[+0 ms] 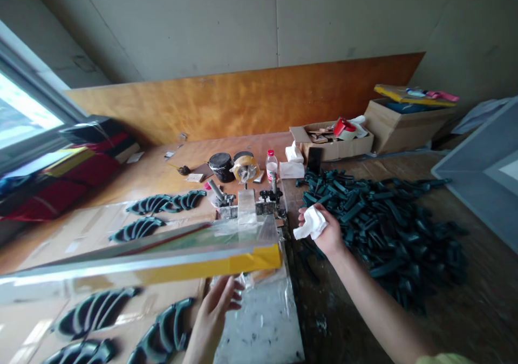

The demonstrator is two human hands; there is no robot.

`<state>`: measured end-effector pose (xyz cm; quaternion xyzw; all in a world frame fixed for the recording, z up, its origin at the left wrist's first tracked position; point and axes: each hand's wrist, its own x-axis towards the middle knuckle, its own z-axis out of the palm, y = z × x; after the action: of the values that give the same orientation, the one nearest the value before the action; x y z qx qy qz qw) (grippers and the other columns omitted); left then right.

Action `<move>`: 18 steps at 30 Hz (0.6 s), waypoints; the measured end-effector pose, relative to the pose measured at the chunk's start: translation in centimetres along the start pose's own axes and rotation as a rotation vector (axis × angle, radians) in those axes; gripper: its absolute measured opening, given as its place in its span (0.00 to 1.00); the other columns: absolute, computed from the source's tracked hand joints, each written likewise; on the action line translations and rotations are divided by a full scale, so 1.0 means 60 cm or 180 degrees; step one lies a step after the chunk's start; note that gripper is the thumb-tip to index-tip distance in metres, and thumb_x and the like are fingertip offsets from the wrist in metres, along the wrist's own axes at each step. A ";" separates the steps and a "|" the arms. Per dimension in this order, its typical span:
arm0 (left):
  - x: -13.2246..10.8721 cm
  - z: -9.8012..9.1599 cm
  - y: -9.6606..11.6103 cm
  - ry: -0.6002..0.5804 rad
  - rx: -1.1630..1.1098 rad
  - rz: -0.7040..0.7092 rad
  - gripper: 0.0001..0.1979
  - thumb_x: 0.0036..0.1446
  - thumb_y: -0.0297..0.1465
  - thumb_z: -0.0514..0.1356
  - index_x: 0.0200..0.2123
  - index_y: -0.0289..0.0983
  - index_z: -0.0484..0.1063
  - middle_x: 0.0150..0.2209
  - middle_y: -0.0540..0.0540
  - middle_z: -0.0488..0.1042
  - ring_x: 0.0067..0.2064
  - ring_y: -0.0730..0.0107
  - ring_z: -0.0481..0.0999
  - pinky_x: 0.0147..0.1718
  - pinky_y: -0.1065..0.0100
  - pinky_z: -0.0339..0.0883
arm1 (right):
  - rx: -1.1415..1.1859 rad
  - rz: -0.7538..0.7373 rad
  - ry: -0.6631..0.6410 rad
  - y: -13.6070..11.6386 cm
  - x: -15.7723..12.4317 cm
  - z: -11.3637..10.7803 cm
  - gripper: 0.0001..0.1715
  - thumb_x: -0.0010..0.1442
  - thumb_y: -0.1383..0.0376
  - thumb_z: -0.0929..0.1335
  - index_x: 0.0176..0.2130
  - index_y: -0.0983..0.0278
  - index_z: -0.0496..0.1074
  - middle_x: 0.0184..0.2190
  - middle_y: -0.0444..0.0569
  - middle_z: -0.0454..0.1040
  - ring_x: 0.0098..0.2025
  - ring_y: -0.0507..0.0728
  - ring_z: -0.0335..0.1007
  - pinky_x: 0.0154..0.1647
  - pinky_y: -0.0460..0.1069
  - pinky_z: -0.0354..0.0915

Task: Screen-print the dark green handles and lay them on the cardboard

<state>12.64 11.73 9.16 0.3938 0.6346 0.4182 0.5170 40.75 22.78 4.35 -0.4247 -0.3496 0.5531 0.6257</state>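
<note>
My right hand (326,233) is closed on a crumpled white tissue (311,224), held at the near edge of a large heap of dark green curved plastic parts (384,218). My left hand (216,307) reaches up with its fingers spread under the lifted frame (170,258), whose near edge is bound in yellow tape. The frame is hinged to a metal clamp (259,199) behind it. Below the frame lies a flat plate under smeared clear film (263,321).
Rows of dark curved parts (165,203) lie on cardboard to the left, and more (97,310) sit near me. A black tin (221,166), a tape roll (245,168), a small bottle (271,164) and a tissue pack (292,168) stand behind the clamp. Cardboard boxes (335,145) line the back right.
</note>
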 end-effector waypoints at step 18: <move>-0.044 0.044 -0.007 -0.0352 -0.1356 0.0393 0.16 0.48 0.41 0.68 0.28 0.36 0.68 0.25 0.52 0.70 0.26 0.76 0.67 0.30 0.72 0.62 | -0.0180 0.0258 -0.0648 0.043 -0.270 0.183 0.35 0.49 0.46 0.73 0.51 0.60 0.69 0.44 0.51 0.76 0.44 0.60 0.71 0.42 0.51 0.67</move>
<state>15.62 9.44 9.30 0.3362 0.4773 0.5514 0.5959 27.42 8.41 6.84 -0.3975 -0.4094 0.6081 0.5519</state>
